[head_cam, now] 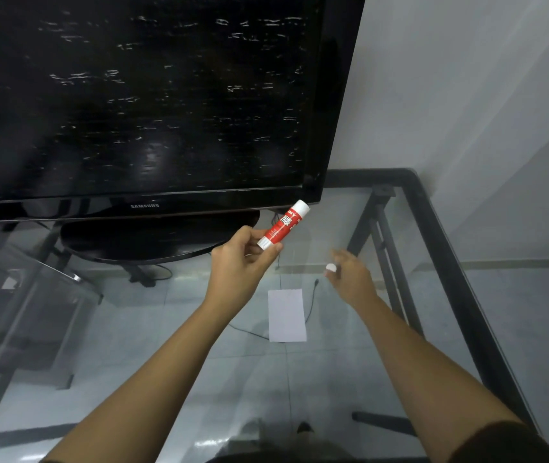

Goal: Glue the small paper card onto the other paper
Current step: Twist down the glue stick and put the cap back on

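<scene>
Gripping the glue stick [283,225] near its lower end, the left hand [243,259] is closed around the tube with fingers curled and the thumb pressed on the side, so that the upper part is left free. The tube is held above and a little left of the white paper [287,315], its long axis slanting up and to the right, the white top end aimed toward the lower edge of the television [139,95]. A small white piece, probably the cap [330,268], is pinched in the blurred fingertips of the right hand [350,279], which is up and to the right of the paper; its remaining fingers cannot be made out clearly. The paper lies flat on the glass table [433,208], long axis running away from the person. Only one sheet is seen; whether it is the small card cannot be told.
</scene>
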Available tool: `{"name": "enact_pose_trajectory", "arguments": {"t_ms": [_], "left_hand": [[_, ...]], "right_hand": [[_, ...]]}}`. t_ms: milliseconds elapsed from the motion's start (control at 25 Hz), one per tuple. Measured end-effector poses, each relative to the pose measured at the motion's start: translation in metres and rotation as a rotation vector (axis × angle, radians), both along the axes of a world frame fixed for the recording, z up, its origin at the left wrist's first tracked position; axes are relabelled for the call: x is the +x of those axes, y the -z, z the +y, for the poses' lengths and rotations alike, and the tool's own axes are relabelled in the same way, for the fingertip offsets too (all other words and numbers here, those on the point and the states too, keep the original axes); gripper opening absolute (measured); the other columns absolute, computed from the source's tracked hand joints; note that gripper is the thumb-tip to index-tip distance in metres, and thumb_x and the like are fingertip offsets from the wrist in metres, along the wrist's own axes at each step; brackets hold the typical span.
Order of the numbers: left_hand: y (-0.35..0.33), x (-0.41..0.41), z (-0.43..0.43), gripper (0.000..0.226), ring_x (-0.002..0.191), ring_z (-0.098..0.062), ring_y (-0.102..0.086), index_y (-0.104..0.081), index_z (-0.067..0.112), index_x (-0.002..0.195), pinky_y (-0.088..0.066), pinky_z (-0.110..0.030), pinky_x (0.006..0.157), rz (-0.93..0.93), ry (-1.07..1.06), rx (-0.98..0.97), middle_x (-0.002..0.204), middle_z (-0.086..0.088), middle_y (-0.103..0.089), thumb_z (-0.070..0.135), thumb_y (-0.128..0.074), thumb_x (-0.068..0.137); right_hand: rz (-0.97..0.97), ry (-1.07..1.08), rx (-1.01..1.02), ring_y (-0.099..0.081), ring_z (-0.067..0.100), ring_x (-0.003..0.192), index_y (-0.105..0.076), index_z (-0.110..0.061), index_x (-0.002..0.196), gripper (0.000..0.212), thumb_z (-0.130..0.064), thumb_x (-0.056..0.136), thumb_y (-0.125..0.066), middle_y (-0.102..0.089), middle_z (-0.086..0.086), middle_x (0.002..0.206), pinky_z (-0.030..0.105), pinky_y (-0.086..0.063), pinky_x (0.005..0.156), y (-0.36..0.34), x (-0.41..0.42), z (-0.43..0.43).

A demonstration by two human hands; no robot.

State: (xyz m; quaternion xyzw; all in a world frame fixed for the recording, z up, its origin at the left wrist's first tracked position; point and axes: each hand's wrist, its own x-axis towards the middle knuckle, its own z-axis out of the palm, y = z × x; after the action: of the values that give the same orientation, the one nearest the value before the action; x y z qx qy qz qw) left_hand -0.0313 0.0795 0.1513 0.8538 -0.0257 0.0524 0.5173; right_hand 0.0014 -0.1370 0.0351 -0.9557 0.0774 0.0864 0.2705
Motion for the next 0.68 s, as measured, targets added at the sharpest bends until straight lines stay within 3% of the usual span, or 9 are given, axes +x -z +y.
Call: {"name": "enact_pose_trajectory", "arguments": {"t_ms": [160,320,480,560,680], "left_hand": [[0.005,0.0,0.004,0.025,0.073,0.0,-0.06,-0.055,0.026,0.097,-0.045,-0.001,0.06,0.015,0.008,0.013,0.086,0.022,-0.056,0.031,-0.07,0.078],[0.013,0.003,0.006,0.024,0.072,-0.004,-0.061,-0.056,0.026,0.097,-0.045,-0.001,0.058,0.039,-0.015,0.008,0.085,0.02,-0.057,0.032,-0.07,0.078],[0.026,0.005,0.003,0.023,0.068,-0.003,-0.059,-0.058,0.025,0.097,-0.042,0.0,0.056,0.084,-0.033,0.006,0.079,0.018,-0.058,0.032,-0.07,0.078],[0.032,0.006,0.002,0.025,0.068,-0.004,-0.058,-0.058,0.023,0.099,-0.042,0.0,0.053,0.107,-0.028,0.025,0.079,0.015,-0.058,0.032,-0.07,0.079],[0.039,0.009,0.003,0.027,0.075,-0.004,-0.06,-0.058,0.023,0.101,-0.044,-0.005,0.059,0.138,-0.003,0.028,0.09,0.008,-0.06,0.03,-0.07,0.079]], "right_hand": [[0.025,-0.058,-0.143,-0.047,0.03,0.124,-0.038,-0.014,0.138,0.046,-0.01,0.093,-0.049,-0.039,0.007,0.146,0.039,-0.041,0.102,0.03,-0.004,-0.002],[-0.038,-0.077,-0.252,-0.061,0.031,0.099,-0.053,-0.007,0.12,0.03,-0.001,0.09,-0.049,-0.062,0.015,0.115,0.037,-0.051,0.085,0.038,-0.003,-0.002],[0.009,-0.076,-0.343,-0.064,0.029,0.088,-0.059,-0.003,0.104,0.017,-0.006,0.091,-0.049,-0.067,0.017,0.099,0.033,-0.052,0.076,0.032,0.003,0.003],[-0.027,0.024,-0.205,-0.063,0.025,0.087,-0.062,-0.002,0.104,0.02,-0.013,0.091,-0.052,-0.068,0.016,0.098,0.027,-0.049,0.074,0.024,0.007,0.007],[-0.131,0.328,0.588,-0.063,0.004,0.083,-0.065,-0.017,0.107,0.026,-0.026,0.083,-0.066,-0.07,0.0,0.102,0.012,-0.046,0.069,-0.009,0.014,0.018]]}}
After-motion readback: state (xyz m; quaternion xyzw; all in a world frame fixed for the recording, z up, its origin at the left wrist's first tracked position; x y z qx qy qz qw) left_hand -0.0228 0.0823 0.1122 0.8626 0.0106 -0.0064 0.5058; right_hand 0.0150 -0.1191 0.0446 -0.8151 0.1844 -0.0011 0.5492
